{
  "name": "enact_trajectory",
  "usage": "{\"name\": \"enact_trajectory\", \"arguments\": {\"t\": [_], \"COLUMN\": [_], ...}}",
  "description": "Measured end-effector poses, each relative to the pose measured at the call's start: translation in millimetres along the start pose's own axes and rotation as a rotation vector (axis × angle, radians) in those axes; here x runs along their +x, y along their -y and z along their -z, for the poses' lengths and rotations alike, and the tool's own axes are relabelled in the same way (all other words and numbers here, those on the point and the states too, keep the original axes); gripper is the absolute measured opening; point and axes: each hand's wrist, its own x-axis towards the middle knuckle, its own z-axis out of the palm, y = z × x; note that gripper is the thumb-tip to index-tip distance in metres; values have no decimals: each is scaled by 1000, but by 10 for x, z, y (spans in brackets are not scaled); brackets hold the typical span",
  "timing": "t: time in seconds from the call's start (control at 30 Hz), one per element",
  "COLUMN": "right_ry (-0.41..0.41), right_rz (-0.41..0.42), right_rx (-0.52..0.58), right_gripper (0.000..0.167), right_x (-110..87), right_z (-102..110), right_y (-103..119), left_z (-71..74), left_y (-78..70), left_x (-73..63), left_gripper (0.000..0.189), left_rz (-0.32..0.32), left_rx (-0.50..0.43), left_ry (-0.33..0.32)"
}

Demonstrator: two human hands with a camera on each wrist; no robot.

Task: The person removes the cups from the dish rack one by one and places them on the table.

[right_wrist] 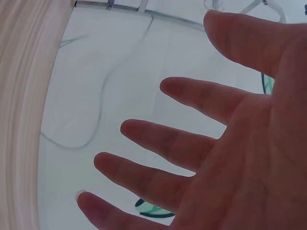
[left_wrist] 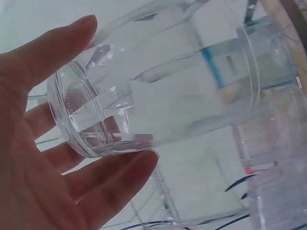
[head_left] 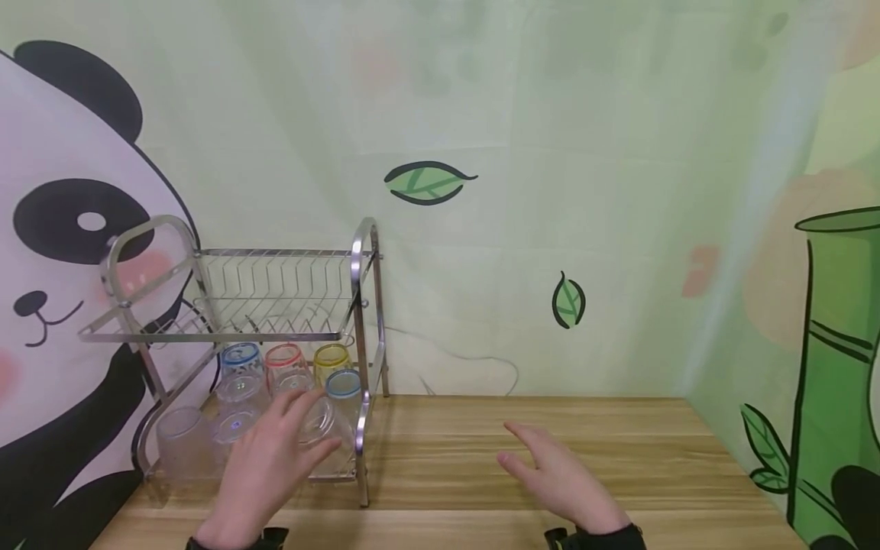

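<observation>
My left hand (head_left: 271, 447) is at the front of the dish rack's lower level, beside an upside-down clear glass (head_left: 320, 422). In the left wrist view, its thumb (left_wrist: 72, 38) and fingers (left_wrist: 117, 179) spread on either side of the thick base of that clear glass (left_wrist: 144, 86), fingertips right at its side. A gap shows between palm and base. My right hand (head_left: 560, 477) hovers over the wooden table, holding nothing, its fingers (right_wrist: 168, 143) straight and spread apart.
A two-level metal dish rack (head_left: 359, 305) stands at the left, with several upturned glasses below. Among them are a blue-rimmed glass (head_left: 241, 355), a red-rimmed glass (head_left: 284, 356) and a yellow-rimmed glass (head_left: 332, 356). Wooden table (head_left: 447, 458) extends right; printed cloth (head_left: 481, 99) hangs behind.
</observation>
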Motion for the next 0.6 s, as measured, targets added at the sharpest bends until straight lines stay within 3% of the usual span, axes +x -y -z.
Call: {"name": "enact_trajectory", "arguments": {"t": [0.27,0.6], "right_ry": [7,37], "right_rz": [80,189], "right_rx": [-15,-46], "right_gripper": [62,60], "right_x": [-4,58], "right_z": [-54,-228], "right_y": [114,160], "left_z": [50,-103], "left_y": [-255,-511], "left_x": [6,-12], "left_gripper": [70,67], "left_rz": [-19,-111], "left_rx": [-87,-160], "left_ry": [4,-4]}}
